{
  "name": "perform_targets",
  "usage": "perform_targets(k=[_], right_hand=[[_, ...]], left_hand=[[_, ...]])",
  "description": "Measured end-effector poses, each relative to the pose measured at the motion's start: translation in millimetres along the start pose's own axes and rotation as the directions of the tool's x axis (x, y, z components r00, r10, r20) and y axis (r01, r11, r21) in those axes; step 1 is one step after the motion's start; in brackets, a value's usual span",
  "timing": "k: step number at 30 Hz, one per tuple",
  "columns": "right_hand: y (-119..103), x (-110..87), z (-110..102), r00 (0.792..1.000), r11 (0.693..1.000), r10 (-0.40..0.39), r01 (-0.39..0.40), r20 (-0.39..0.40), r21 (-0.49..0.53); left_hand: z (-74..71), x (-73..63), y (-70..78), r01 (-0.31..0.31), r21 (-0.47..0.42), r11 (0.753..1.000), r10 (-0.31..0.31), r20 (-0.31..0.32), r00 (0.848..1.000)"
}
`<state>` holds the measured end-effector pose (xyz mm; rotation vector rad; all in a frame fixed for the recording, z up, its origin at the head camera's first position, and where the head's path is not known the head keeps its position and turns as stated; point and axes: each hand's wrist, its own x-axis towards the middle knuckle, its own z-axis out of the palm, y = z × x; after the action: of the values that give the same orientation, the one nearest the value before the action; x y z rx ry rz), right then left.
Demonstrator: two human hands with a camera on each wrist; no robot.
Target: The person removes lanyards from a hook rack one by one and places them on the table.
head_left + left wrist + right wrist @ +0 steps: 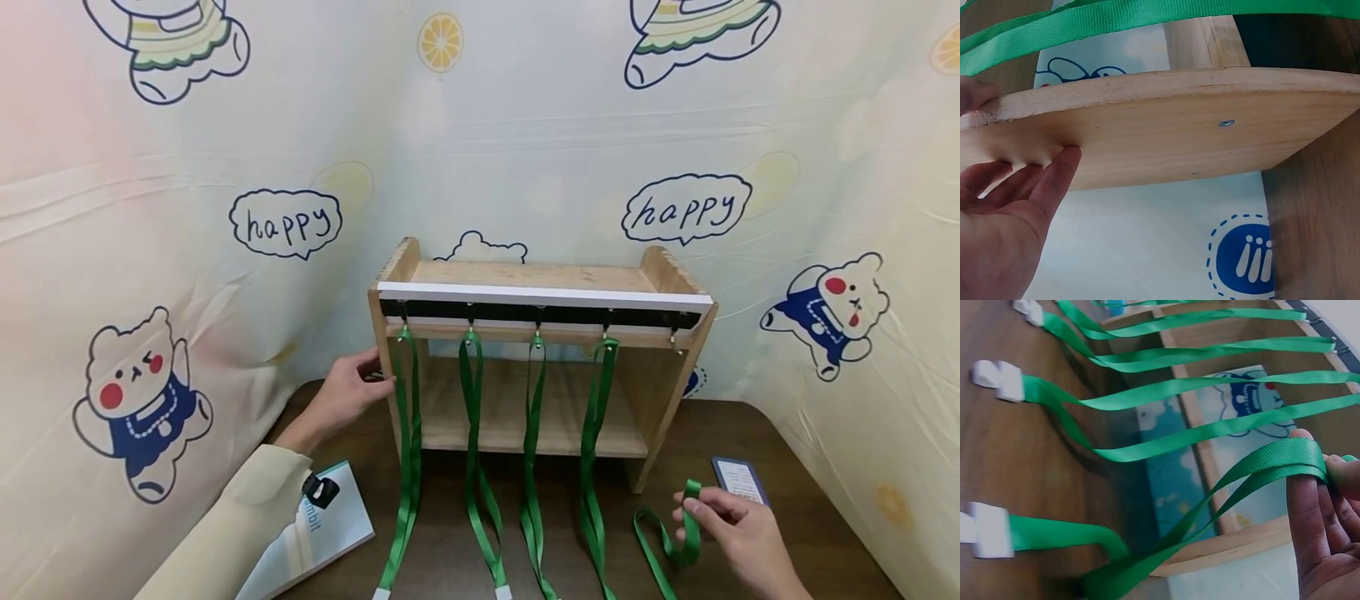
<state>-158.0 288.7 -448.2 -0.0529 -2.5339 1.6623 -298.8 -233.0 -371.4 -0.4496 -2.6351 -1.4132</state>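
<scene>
A small wooden rack [525, 425] stands upright, with a row of hooks along its black front strip. Several green lanyards [471, 392] hang from these hooks, and the rightmost hook [674, 337] is bare. My left hand [351, 392] holds the rack's left side panel [1147, 137], thumb at the front edge and fingertips against the outer face. Low at the right, my right hand [738, 525] pinches the looped end of another green lanyard [1272, 456] between thumb and fingers. Its strap trails down toward the table, ending in a white clip piece [992, 530] in the right wrist view.
A pale blue-and-white book or box [330, 525] lies on the dark wooden table [765, 442], partly under the left forearm. A blue-edged card [738, 477] lies just beyond the right hand. Patterned cloth [525, 150] hangs behind and at both sides.
</scene>
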Motion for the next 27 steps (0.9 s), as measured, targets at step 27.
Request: perform_targets(k=[27], right_hand=[[57.8,17.5,23.4,0.984,0.984,0.166,-0.17,-0.064,-0.058]], left_hand=[[0.7,0.6,-0.9,0.006,0.018,1.0,-0.006,-0.006,1.0]])
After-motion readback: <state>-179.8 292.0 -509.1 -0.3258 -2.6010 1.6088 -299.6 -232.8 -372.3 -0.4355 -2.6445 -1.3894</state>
